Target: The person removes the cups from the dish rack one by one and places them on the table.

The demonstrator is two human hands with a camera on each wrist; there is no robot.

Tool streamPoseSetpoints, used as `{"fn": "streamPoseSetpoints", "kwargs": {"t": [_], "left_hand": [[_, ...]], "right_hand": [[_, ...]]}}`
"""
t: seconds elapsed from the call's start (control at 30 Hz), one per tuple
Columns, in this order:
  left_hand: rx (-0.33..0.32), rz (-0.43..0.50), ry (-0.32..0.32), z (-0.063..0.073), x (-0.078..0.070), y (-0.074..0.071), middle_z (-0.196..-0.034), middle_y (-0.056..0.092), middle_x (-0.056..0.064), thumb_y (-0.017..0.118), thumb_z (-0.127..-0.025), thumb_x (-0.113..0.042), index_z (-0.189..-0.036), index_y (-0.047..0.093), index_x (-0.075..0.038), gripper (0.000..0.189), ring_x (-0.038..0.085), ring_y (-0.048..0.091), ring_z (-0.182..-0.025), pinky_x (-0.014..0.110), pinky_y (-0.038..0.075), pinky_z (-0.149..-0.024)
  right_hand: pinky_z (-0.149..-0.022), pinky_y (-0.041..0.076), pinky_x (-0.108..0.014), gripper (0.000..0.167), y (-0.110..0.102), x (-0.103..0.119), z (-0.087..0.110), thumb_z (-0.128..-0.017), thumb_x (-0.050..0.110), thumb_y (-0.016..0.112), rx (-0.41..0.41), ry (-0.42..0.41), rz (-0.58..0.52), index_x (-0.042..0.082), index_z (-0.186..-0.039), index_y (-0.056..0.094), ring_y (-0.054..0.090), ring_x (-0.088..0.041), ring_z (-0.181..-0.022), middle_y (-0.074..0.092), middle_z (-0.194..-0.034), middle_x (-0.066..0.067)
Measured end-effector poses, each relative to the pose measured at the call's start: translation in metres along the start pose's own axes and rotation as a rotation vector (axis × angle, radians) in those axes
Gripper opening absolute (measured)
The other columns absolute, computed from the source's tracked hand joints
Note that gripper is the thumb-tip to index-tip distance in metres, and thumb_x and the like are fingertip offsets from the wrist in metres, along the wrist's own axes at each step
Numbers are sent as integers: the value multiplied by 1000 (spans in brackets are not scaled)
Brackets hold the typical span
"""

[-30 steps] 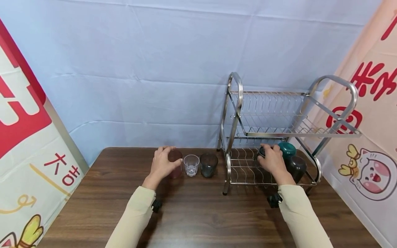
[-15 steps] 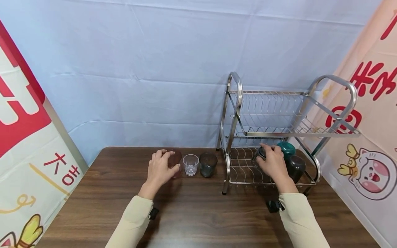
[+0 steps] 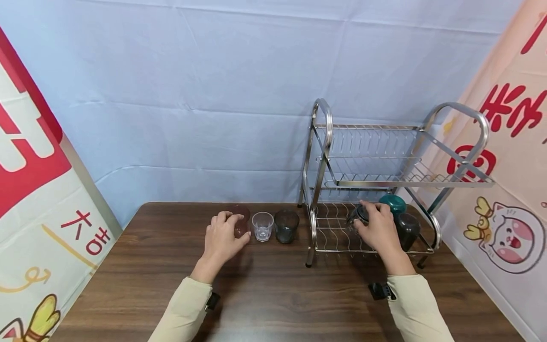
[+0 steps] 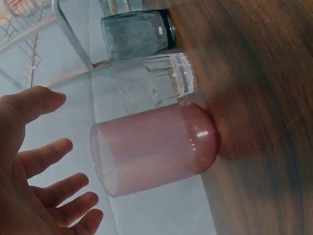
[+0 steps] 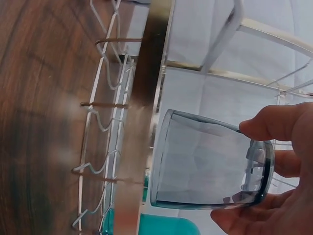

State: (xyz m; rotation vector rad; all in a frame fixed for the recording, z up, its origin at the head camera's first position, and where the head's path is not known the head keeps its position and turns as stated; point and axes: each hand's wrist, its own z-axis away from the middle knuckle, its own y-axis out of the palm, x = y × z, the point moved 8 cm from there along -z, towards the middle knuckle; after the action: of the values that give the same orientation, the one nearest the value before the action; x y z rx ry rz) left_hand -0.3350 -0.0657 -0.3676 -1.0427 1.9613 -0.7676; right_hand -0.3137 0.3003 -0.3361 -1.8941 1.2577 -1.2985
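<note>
My left hand [image 3: 222,240] hovers with spread, relaxed fingers beside a translucent pink cup [image 4: 151,149]. In the left wrist view a gap shows between the fingertips and the cup's rim. The pink cup stands upright on the table, with a clear faceted glass [image 3: 262,227] and a smoky grey glass [image 3: 286,227] in line to its right. My right hand [image 3: 378,230] grips another smoky grey glass [image 5: 205,164] near its base, thumb on one side and fingers on the other. That glass is upside down at the rack's lower shelf, its rim near the wires.
A two-tier metal dish rack [image 3: 372,184] stands on the right of the wooden table [image 3: 278,294]. On its lower shelf, a teal cup [image 3: 394,203] and a dark cup [image 3: 407,231] sit upside down right of my right hand. A pale cloth [image 3: 205,104] hangs behind.
My left hand has drawn back slightly from the pink cup, towards me. My right hand stays at the smoky grey glass, with only a small shift.
</note>
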Motion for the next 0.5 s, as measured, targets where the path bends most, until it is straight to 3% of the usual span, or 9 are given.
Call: {"fn": "streamPoseSetpoints", "kwargs": {"t": [0.23,0.5], "left_hand": [[12,-45,39,6,-8,-4,-108,55,13,76,-69,-37,-105,68,-13,44,34,50,-96,45,40,-68],[22,-27,69,13,-16,-3,-109,54,14,75,-70,-37,-103,69,-13,41,36,49,-96,46,41,-67]], "right_hand": [[-77,37,-63,54,-8,7,7,-83,12,65,-3,13,0,-4,-132,46,35,-54,-110,32,-125,-39],[-74,39,-61,55,-7,13,17,-83,15,66,24,14,3,-4,-132,46,38,-52,-107,34,-122,-37]]}}
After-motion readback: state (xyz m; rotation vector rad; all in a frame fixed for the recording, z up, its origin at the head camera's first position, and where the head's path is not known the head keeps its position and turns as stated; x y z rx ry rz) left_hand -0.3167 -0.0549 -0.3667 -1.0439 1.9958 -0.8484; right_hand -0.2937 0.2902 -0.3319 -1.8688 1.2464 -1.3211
